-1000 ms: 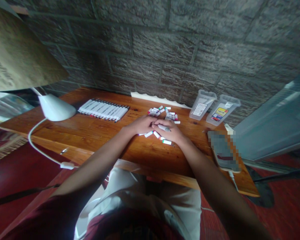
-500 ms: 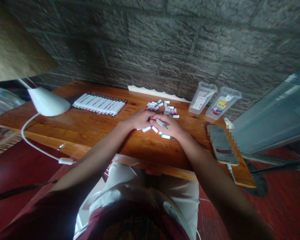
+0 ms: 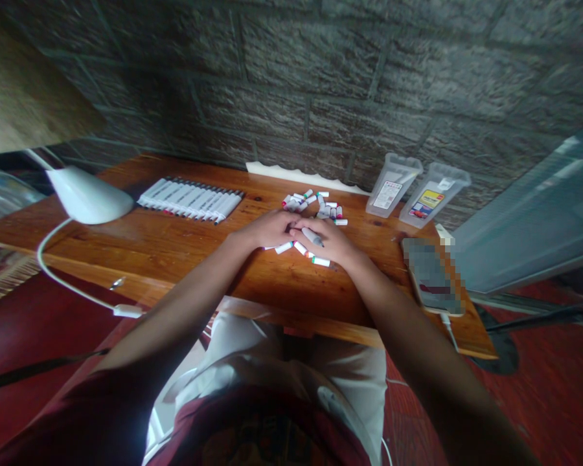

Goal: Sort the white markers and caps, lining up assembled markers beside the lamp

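Over the middle of the desk, my left hand and my right hand meet with their fingers together. A grey-white marker is gripped in my right hand, its dark end pointing toward me and to the right. My left fingers are closed against the right ones; what they hold, if anything, is hidden. Around both hands lie several loose white marker caps with coloured ends, and a further group of caps sits just beyond. To the left, several white markers lie side by side in a row.
Two clear plastic containers with labels stand at the back right by the stone wall. A phone with a cable lies on the right of the wooden desk. A white lamp stands at the left, its cord hanging over the front edge.
The view has shifted very slightly. Both hands keep almost the same place and grip, and the marker stays in my right hand.
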Demonstrator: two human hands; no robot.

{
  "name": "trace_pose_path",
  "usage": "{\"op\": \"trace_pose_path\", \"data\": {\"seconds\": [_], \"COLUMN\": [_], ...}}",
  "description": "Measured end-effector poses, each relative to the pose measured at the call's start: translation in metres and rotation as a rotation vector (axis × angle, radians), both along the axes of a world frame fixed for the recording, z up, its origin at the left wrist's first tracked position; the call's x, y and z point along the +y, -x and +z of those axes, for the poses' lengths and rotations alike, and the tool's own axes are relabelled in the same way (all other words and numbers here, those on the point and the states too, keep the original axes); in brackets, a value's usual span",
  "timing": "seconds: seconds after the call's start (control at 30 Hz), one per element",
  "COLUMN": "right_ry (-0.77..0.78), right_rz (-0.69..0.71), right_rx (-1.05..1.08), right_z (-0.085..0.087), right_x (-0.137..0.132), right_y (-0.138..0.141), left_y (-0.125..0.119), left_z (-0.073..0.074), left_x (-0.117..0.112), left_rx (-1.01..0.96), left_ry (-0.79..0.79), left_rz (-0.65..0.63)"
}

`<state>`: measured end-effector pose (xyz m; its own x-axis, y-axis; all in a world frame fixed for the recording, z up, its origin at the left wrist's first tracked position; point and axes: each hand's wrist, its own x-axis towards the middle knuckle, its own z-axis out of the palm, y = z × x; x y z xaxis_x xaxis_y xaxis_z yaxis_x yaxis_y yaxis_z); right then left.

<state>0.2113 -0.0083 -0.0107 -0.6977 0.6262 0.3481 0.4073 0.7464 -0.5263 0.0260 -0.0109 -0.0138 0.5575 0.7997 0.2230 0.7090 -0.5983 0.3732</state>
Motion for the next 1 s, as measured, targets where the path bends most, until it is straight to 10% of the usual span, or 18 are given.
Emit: {"op": "trace_pose_path", "data": {"seconds": [1.0], "right_ry": [-0.019], "right_rz": [0.043], "right_rx": [-0.022], "right_z": [0.0016], "right_x": [-0.001], "right_y": [-0.0001], "left_y": [0.0002], "left_z": [0.0008], "left_x": [-0.0036], "left_rx": [0.015], "left_ry": [-0.012], "left_rz": [0.008]}}
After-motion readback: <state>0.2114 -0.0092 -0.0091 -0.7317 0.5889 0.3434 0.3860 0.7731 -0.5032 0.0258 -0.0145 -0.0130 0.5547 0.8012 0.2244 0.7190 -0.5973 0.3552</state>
